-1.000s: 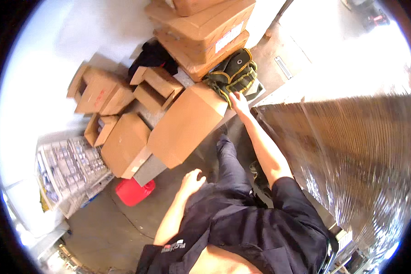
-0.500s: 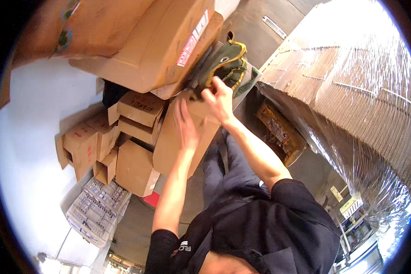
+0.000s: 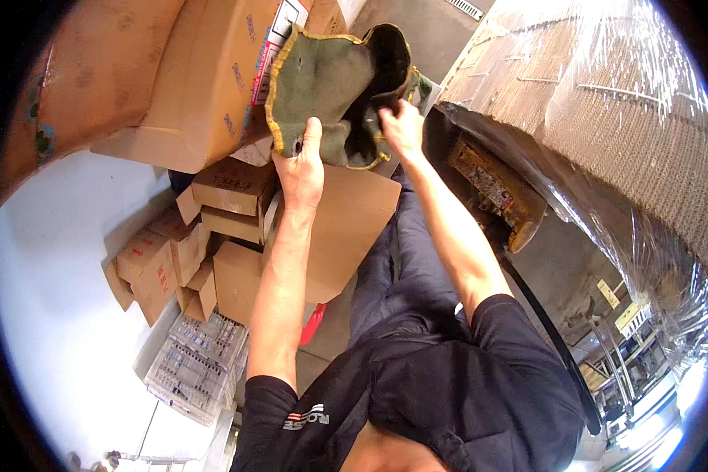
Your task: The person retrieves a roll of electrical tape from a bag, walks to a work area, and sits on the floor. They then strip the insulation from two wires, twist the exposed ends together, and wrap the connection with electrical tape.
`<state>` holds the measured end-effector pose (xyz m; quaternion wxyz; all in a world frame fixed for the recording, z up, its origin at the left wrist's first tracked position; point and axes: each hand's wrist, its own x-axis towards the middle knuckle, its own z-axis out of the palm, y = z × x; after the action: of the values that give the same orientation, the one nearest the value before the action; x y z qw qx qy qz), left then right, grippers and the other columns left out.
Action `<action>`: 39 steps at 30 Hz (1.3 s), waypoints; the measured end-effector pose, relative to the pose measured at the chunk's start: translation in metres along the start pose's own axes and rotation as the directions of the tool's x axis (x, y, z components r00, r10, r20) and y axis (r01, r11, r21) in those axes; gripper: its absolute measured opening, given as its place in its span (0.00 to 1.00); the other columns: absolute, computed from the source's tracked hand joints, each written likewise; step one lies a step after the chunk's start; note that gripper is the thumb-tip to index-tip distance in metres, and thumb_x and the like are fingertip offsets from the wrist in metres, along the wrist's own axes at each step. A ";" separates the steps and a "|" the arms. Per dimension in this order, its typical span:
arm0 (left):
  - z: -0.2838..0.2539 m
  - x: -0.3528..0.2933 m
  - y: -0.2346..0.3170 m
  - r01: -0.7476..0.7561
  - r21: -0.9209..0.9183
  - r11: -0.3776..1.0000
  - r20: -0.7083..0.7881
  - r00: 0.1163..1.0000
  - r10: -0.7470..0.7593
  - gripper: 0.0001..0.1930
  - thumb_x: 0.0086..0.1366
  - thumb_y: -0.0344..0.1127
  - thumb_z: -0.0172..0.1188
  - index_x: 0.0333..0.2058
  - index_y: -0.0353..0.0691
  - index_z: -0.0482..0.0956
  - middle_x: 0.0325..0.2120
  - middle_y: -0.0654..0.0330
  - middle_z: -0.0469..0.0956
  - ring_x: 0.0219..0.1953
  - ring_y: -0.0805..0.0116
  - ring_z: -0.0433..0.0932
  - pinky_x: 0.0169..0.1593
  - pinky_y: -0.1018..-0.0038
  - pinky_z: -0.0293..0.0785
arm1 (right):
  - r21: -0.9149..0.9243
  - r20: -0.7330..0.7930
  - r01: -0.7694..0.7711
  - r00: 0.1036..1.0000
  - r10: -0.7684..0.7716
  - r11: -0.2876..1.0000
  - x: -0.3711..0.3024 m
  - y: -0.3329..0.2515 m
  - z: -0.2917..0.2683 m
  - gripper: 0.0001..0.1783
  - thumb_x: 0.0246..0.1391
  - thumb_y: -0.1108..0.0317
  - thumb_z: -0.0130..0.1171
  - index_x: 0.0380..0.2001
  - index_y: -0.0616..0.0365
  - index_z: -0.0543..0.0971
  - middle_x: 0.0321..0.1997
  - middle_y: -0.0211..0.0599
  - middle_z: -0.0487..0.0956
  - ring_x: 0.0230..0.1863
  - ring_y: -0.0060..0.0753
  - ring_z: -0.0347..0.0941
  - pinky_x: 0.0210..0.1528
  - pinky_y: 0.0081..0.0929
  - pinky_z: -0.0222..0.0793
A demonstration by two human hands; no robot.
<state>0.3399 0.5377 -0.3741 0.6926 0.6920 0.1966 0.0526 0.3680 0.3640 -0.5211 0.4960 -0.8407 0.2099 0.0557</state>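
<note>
A worn green cloth piece (image 3: pixel 315 82) with yellow edging, bag-like in shape, is spread between my hands over a cardboard box. My left hand (image 3: pixel 299 175) is closed on its near left corner, thumb on top beside a metal eyelet. At the near right edge my right hand (image 3: pixel 403 130) has its fingers curled against the cloth. Dark folds (image 3: pixel 385 67) open between the two hands, and what is inside them cannot be made out. Under the cloth, the brown cardboard box (image 3: pixel 338 228) shows its flat side close to my legs.
Large cartons (image 3: pixel 204 79) stand at the upper left, with several smaller open boxes (image 3: pixel 232 189) below them against the white wall (image 3: pixel 47 259). On the right rises a film-wrapped cardboard stack (image 3: pixel 606 118). A yellow pallet-jack-like part (image 3: pixel 492 185) and a black handle bar (image 3: pixel 551 330) lie between.
The green cloth has been raised and opened out toward the left. My left hand has moved up from the box and taken hold of its corner. My right hand has shifted slightly right.
</note>
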 end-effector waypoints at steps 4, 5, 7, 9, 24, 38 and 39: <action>-0.015 0.007 -0.006 -0.079 0.115 0.990 -0.133 0.987 0.094 0.19 0.73 0.37 0.60 0.55 0.30 0.75 0.53 0.56 0.79 0.53 0.64 0.76 0.59 0.68 0.71 | 0.462 -0.011 -0.143 0.986 0.167 0.875 0.001 -0.007 -0.051 0.09 0.58 0.69 0.52 0.30 0.64 0.77 0.27 0.33 0.78 0.27 0.30 0.73 0.34 0.30 0.71; -0.016 0.011 -0.008 -0.099 0.127 0.987 -0.156 0.981 0.118 0.19 0.72 0.37 0.60 0.55 0.30 0.75 0.53 0.56 0.79 0.53 0.65 0.76 0.58 0.68 0.71 | 0.648 0.018 -0.170 0.978 0.209 0.742 -0.002 0.001 -0.061 0.07 0.58 0.72 0.51 0.28 0.60 0.76 0.26 0.26 0.75 0.26 0.26 0.70 0.32 0.28 0.70; -0.019 0.017 -0.014 -0.110 0.169 0.979 -0.109 0.986 0.130 0.19 0.72 0.36 0.60 0.55 0.30 0.75 0.53 0.56 0.79 0.53 0.65 0.76 0.58 0.67 0.71 | 0.604 0.017 -0.174 0.978 0.206 0.778 -0.013 0.014 -0.081 0.12 0.62 0.70 0.46 0.34 0.63 0.79 0.32 0.27 0.77 0.30 0.24 0.68 0.35 0.23 0.67; -0.021 0.021 -0.020 -0.075 0.190 0.979 -0.129 0.987 0.101 0.18 0.72 0.36 0.60 0.54 0.30 0.76 0.52 0.56 0.79 0.52 0.65 0.77 0.57 0.67 0.72 | 0.487 0.013 -0.185 0.979 0.204 0.854 -0.020 0.012 -0.092 0.09 0.61 0.69 0.52 0.38 0.65 0.77 0.33 0.32 0.78 0.34 0.25 0.72 0.39 0.26 0.70; -0.007 0.007 -0.012 -0.040 0.170 0.985 -0.166 0.984 0.069 0.15 0.72 0.36 0.60 0.49 0.29 0.79 0.43 0.59 0.83 0.44 0.70 0.79 0.50 0.70 0.74 | -0.709 0.688 0.637 0.720 0.095 0.303 0.112 -0.002 0.028 0.15 0.61 0.68 0.51 0.44 0.55 0.84 0.49 0.50 0.83 0.50 0.53 0.82 0.47 0.50 0.80; 0.005 0.032 0.002 -0.168 0.341 0.925 -0.196 0.950 0.245 0.13 0.71 0.38 0.61 0.41 0.31 0.79 0.32 0.57 0.82 0.34 0.69 0.79 0.42 0.71 0.75 | 0.308 0.408 -0.366 0.885 0.225 0.878 0.117 -0.043 -0.096 0.14 0.63 0.57 0.58 0.40 0.56 0.78 0.31 0.32 0.81 0.18 0.18 0.66 0.19 0.18 0.63; 0.003 0.036 -0.001 -0.191 0.379 0.906 -0.202 0.938 0.282 0.15 0.71 0.39 0.61 0.43 0.30 0.79 0.35 0.55 0.84 0.36 0.68 0.81 0.44 0.70 0.76 | 0.331 0.407 -0.347 0.891 0.200 0.877 0.114 -0.046 -0.096 0.13 0.64 0.57 0.58 0.40 0.56 0.78 0.31 0.32 0.81 0.18 0.18 0.67 0.20 0.18 0.63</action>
<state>0.3736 0.5471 -0.3819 0.5145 0.8116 0.2032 0.1881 0.4794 0.2666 -0.4699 0.6718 -0.6595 0.2409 0.2361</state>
